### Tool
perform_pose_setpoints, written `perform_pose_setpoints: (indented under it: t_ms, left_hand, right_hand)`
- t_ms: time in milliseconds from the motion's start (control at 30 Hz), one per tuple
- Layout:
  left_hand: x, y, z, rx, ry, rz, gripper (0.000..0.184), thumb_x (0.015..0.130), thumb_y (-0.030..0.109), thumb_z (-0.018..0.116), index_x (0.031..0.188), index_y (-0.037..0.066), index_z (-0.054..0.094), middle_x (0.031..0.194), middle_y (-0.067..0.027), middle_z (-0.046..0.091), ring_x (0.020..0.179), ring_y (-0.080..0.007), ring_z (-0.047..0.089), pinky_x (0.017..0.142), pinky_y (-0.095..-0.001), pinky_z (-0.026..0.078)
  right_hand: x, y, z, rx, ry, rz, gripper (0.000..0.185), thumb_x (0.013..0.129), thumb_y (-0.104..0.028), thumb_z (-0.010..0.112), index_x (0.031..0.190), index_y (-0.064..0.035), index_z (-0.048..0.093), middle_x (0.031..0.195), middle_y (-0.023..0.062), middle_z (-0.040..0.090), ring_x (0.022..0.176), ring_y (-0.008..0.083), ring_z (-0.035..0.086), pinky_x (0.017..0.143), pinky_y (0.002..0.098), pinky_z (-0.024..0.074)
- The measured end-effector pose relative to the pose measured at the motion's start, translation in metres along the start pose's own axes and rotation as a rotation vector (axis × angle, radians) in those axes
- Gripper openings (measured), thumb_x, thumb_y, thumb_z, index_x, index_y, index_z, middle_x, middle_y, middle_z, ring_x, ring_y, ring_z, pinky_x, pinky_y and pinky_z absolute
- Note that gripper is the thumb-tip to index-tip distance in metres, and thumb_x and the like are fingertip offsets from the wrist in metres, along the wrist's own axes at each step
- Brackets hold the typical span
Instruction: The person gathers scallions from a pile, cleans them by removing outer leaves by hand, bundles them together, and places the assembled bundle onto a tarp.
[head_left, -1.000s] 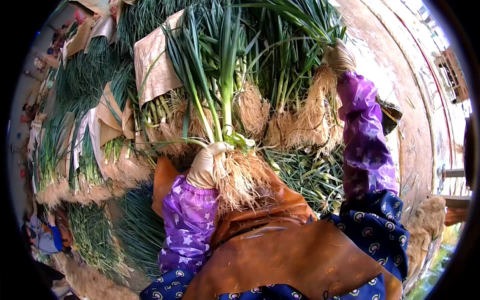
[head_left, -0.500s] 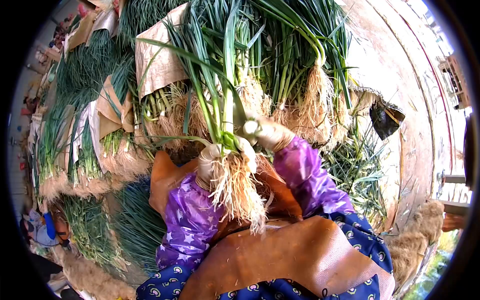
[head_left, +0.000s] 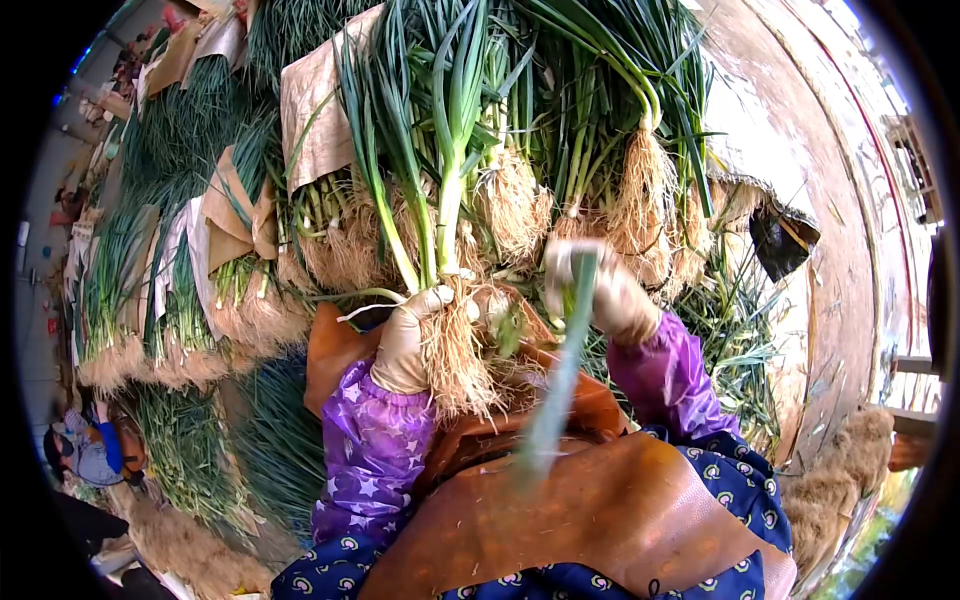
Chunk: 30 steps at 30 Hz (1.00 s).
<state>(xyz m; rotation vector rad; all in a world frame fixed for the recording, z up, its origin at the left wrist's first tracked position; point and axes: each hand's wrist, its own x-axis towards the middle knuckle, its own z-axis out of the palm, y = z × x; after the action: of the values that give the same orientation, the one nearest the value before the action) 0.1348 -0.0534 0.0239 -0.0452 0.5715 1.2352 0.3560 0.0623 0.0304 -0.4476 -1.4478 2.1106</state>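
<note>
My left hand, gloved, is closed round the lower stalks of some leafy green onions, whose pale roots hang below the fingers over the brown apron. To the right, my right hand, also gloved and blurred by motion, is closed on a long green leaf that trails down over the apron. Just behind the hands stand more bunches of green onions, roots toward me.
Rows of bundled green onions fill the left side, some wrapped in brown sheets. Loose leaves lie at the right beside a wooden surface. Another person is at the far lower left.
My right hand first came from the back right to the stalks in my left hand, then moved off to the right with a leaf. The onion it held earlier now lies on the back bunches.
</note>
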Motion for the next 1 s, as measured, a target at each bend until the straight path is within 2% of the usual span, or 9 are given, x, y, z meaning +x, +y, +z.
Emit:
perform_pose_setpoints:
  t_ms: [33, 133, 233, 367, 467, 633, 733, 867, 1000]
  left_hand:
    - [-0.005, 0.002, 0.013, -0.012, -0.07, -0.072, 0.031, 0.083, 0.007, 0.052, 0.112, -0.005, 0.053, 0.089, -0.0162, 0.063, 0.074, -0.0245, 0.064, 0.066, -0.0343, 0.056]
    - [-0.009, -0.011, 0.031, -0.094, -0.174, -0.153, 0.035, 0.083, 0.007, 0.053, 0.115, -0.006, 0.052, 0.09, -0.0157, 0.063, 0.075, -0.0236, 0.063, 0.065, -0.033, 0.056]
    - [-0.006, -0.016, 0.013, -0.091, -0.175, -0.141, 0.037, 0.085, 0.009, 0.051, 0.118, -0.007, 0.05, 0.09, -0.0153, 0.063, 0.074, -0.0231, 0.063, 0.063, -0.0319, 0.055]
    - [-0.007, -0.01, 0.007, -0.009, 0.069, 0.002, 0.039, 0.088, 0.013, 0.051, 0.12, -0.008, 0.047, 0.084, -0.0195, 0.061, 0.064, -0.0231, 0.062, 0.054, -0.0332, 0.056]
    - [-0.003, -0.013, 0.013, 0.046, 0.061, -0.025, 0.027, 0.086, 0.007, 0.05, 0.11, -0.003, 0.055, 0.088, -0.0154, 0.063, 0.074, -0.0231, 0.063, 0.067, -0.0326, 0.054]
    - [0.0, -0.032, 0.018, 0.107, 0.112, -0.061, 0.024, 0.082, -0.002, 0.052, 0.106, -0.002, 0.058, 0.086, -0.0096, 0.063, 0.071, -0.02, 0.063, 0.064, -0.031, 0.054]
    - [-0.006, -0.027, 0.02, 0.113, 0.13, -0.091, 0.024, 0.083, -0.002, 0.053, 0.106, -0.001, 0.058, 0.087, -0.0094, 0.063, 0.072, -0.0199, 0.063, 0.064, -0.0308, 0.054]
    - [0.006, -0.039, -0.001, 0.12, 0.055, 0.032, 0.023, 0.084, 0.004, 0.054, 0.106, -0.003, 0.058, 0.09, -0.0108, 0.063, 0.077, -0.0215, 0.063, 0.071, -0.0325, 0.054]
    - [0.003, -0.02, 0.01, -0.146, -0.014, 0.049, 0.024, 0.09, 0.012, 0.046, 0.103, -0.005, 0.054, 0.084, -0.0177, 0.062, 0.069, -0.0292, 0.064, 0.064, -0.0392, 0.056]
  right_hand:
    - [0.008, 0.015, -0.02, 0.159, 0.182, 0.051, 0.038, 0.088, -0.039, 0.058, 0.108, -0.0077, 0.062, 0.092, 0.0121, 0.063, 0.063, 0.0164, 0.062, 0.058, 0.0286, 0.0536]
    - [0.055, -0.02, 0.011, -0.088, 0.406, 0.283, 0.036, 0.093, -0.038, 0.051, 0.1, -0.0044, 0.062, 0.066, -0.0026, 0.051, 0.049, 0.0074, 0.04, 0.042, 0.024, 0.0318]
    - [0.096, 0.017, 0.017, 0.11, 0.483, 0.19, 0.025, 0.087, -0.029, 0.063, 0.094, -0.0052, 0.064, 0.057, -0.0033, 0.046, 0.047, 0.0074, 0.041, 0.042, 0.0218, 0.0331]
    - [0.069, 0.022, 0.03, 0.33, 0.574, 0.029, 0.027, 0.088, -0.026, 0.06, 0.101, -0.0022, 0.062, 0.091, 0.0071, 0.065, 0.073, 0.0133, 0.058, 0.063, 0.0272, 0.0468]
    - [0.057, 0.027, 0.022, 0.353, 0.576, 0.115, 0.037, 0.09, -0.03, 0.056, 0.112, 0.0005, 0.057, 0.107, 0.011, 0.064, 0.089, 0.0175, 0.062, 0.077, 0.032, 0.0498]
    - [0.083, 0.014, 0.021, 0.04, 0.413, -0.045, 0.035, 0.086, -0.025, 0.063, 0.109, 0.0014, 0.059, 0.095, 0.0097, 0.066, 0.081, 0.02, 0.063, 0.079, 0.0301, 0.0489]
    - [0.074, 0.015, 0.036, 0.314, 0.749, 0.1, 0.033, 0.086, -0.021, 0.063, 0.107, 0.004, 0.058, 0.094, 0.0127, 0.065, 0.083, 0.0227, 0.063, 0.08, 0.0302, 0.0492]
    - [0.064, 0.063, 0.0, 0.915, 0.33, -0.042, 0.025, 0.088, -0.015, 0.057, 0.104, 0.003, 0.055, 0.099, 0.0129, 0.062, 0.092, 0.0238, 0.06, 0.088, 0.0362, 0.049]
    - [0.03, 0.037, 0.03, 1.213, 0.22, -0.126, 0.018, 0.093, -0.02, 0.048, 0.09, -0.0035, 0.053, 0.078, 0.0038, 0.057, 0.072, 0.0163, 0.057, 0.065, 0.0342, 0.0535]
